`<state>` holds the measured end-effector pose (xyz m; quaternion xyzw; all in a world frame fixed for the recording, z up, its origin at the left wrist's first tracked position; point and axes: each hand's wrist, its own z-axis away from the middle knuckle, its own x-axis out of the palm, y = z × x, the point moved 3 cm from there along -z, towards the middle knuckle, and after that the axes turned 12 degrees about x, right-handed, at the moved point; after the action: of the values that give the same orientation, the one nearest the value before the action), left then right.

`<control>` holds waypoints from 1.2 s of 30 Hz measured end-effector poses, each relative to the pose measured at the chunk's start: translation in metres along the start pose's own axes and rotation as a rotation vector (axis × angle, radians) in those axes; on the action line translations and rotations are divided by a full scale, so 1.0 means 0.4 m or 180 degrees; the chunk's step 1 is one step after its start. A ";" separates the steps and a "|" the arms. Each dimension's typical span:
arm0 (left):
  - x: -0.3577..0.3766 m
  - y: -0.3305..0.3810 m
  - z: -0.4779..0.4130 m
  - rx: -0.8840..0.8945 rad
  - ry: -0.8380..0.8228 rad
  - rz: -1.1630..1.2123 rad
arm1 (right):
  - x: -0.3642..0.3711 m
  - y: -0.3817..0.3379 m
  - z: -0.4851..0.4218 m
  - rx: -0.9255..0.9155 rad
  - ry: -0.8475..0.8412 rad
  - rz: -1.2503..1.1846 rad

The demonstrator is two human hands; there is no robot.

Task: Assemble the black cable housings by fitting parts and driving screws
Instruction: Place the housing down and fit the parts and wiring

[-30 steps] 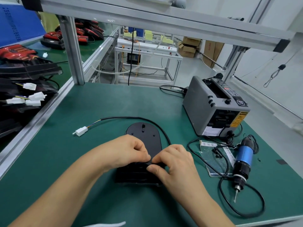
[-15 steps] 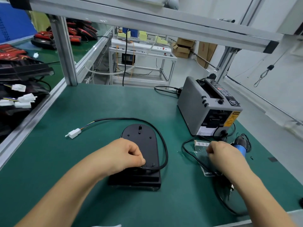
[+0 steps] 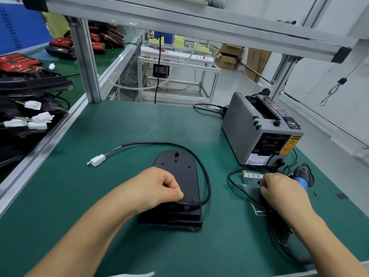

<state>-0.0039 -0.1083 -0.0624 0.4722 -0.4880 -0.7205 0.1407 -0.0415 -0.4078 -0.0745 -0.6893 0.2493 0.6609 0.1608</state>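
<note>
A black cable housing (image 3: 177,172) lies flat on the green mat in the middle of the bench. Its black cable (image 3: 207,182) loops round the right side and far end to a white connector (image 3: 97,160) on the left. My left hand (image 3: 157,188) rests on the housing's near part, fingers curled, pinching the cable where it meets the housing. My right hand (image 3: 283,192) is to the right, fingers curled down onto a clear plastic bag (image 3: 250,179) with small dark screws. What its fingertips hold is hidden.
A blue electric screwdriver (image 3: 301,181) lies just beyond my right hand, its cord looping on the mat. A grey tape dispenser (image 3: 259,132) stands at the back right. More black housings with white connectors (image 3: 36,118) are stacked on the left bench beyond an aluminium rail.
My right hand left the housing and moved right to the bag of screws. My left hand stayed on the housing, holding the cable.
</note>
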 end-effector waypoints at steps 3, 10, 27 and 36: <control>-0.003 0.001 0.001 0.0021 -0.0008 0.0007 | -0.061 -0.047 0.055 -0.0380 -0.0158 -0.1818; -0.002 0.003 0.003 0.0133 -0.0034 0.0035 | -0.101 -0.247 0.232 -0.1017 -0.1634 -0.4131; -0.001 -0.001 0.009 0.0451 0.0050 -0.0133 | -0.120 -0.283 0.221 -0.1046 -0.1445 -0.2984; 0.008 -0.002 0.011 0.0663 0.0070 -0.0433 | -0.121 -0.289 0.214 -0.1065 -0.1587 -0.2616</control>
<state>-0.0088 -0.1074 -0.0644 0.5242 -0.5255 -0.6685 0.0471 -0.0484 -0.2590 -0.0453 -0.5681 -0.1977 0.7184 0.3495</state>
